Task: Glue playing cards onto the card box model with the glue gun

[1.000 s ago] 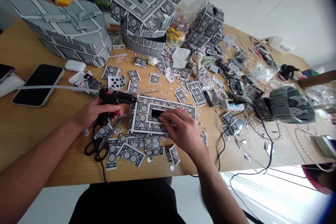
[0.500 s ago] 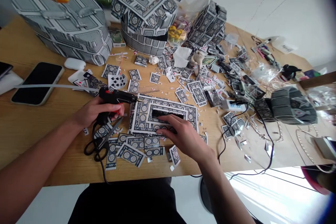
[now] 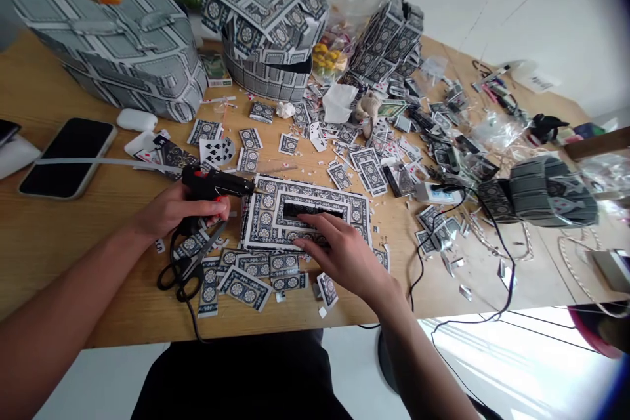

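Note:
My left hand (image 3: 189,209) is wrapped round a black glue gun (image 3: 216,181) with a long white glue stick (image 3: 108,162) running out of its back. Its nozzle is at the upper left corner of a flat rectangular panel (image 3: 268,220) covered in patterned playing cards, with a dark slot in its middle. My right hand (image 3: 339,249) lies over the panel's right half, fingers stretched across the slot and onto the surface. Black scissors (image 3: 194,262) rest just below my left hand. Cut card pieces (image 3: 246,289) are spread along the panel's near edge.
Behind stand a large card-covered basket (image 3: 132,59), a lidded card box (image 3: 268,69) and a tall card piece (image 3: 388,39). A phone (image 3: 67,157) lies at left. Scraps cover the right side, with a power strip (image 3: 438,193), black cable and card ring (image 3: 546,193).
Both hands keep nearly the same places; the glue gun's tip has dropped very slightly. The view has shifted a little.

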Tool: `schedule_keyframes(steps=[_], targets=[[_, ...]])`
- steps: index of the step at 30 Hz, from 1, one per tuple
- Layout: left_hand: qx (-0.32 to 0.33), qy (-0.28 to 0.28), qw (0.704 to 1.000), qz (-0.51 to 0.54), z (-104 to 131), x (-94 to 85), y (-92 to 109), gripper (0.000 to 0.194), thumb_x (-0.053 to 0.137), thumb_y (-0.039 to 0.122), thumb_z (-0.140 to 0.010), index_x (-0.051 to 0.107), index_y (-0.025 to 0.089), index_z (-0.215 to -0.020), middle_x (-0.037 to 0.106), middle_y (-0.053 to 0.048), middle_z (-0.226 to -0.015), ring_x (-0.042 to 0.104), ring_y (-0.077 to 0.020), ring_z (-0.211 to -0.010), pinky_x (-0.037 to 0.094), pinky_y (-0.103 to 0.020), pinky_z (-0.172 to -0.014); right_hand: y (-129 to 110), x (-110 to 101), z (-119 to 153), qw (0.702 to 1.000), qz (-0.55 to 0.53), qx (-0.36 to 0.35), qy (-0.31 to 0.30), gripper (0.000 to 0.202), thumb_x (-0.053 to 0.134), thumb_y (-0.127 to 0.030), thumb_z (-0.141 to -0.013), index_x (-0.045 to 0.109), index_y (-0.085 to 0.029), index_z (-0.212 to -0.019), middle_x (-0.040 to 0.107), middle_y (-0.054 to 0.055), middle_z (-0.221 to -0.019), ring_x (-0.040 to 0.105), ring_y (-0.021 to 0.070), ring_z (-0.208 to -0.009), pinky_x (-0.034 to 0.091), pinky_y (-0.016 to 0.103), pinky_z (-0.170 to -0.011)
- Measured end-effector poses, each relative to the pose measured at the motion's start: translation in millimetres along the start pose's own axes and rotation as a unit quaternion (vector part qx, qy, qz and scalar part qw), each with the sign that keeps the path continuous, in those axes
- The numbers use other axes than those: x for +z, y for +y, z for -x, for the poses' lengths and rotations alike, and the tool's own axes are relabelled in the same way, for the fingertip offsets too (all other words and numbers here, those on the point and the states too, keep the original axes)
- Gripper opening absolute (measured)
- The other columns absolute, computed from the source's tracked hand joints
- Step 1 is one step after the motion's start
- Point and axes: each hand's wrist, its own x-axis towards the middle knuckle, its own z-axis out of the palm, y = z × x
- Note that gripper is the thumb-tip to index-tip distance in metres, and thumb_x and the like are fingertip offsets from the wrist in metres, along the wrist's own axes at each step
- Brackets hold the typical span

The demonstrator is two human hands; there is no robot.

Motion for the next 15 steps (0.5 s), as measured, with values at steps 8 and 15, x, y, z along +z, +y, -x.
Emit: schedule_keyframes(steps=[8, 15], targets=[[-0.01, -0.001, 1.0, -0.004, 0.3, -2.9, -3.6, 0.035, 0.078, 0.045, -0.093, 0.079, 0.015, -0.076, 0.074, -0.009, -0.075, 0.068, -0.0172, -0.069, 0.054, -0.027, -0.061, -6.1, 1.7, 1.7, 0.998, 0.019, -0.046, 0.05, 0.033, 0.065, -0.035, -0.111, 0.069, -0.019, -0.14, 0.077, 0.014, -0.133, 0.076, 0.029, -0.12, 0.064, 0.049, -0.105], [-0.003, 0.013, 1.0, -0.009, 1.2, -2.4, -3.6, 0.033, 0.073, 0.043, -0.093, 0.082, 0.017, -0.075, 0.076, -0.01, -0.078, 0.069, -0.0192, -0.071, 0.054, -0.029, -0.063, -10.0, 8.2, 3.7, 0.996, 0.016, -0.067, 0.056, 0.031, 0.067, -0.033, -0.111, 0.07, -0.023, -0.141, 0.078, 0.012, -0.133, 0.075, 0.0285, -0.12, 0.065, 0.051, -0.102]])
